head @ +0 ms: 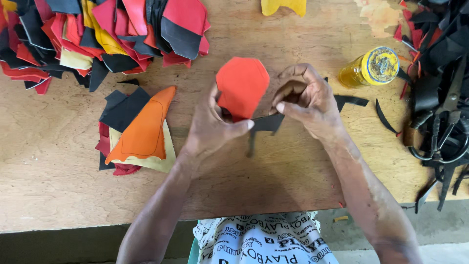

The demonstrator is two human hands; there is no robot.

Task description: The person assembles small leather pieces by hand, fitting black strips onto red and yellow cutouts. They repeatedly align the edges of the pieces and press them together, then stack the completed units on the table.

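My left hand (212, 127) pinches the lower edge of a red leather piece (243, 84) with a rounded, angular outline, holding it upright over the wooden table (58, 186). My right hand (305, 100) is closed beside it, its fingertips gripping a thin black strip (266, 123) that runs along the red piece's bottom edge and hangs down between the two hands. Both hands meet near the middle of the table.
A small stack of orange, black, cream and red cut pieces (139, 129) lies to the left. A large heap of red, black and yellow pieces (97, 34) fills the far left. A yellow glue jar (371, 68), black scraps and scissors (439, 137) sit at right.
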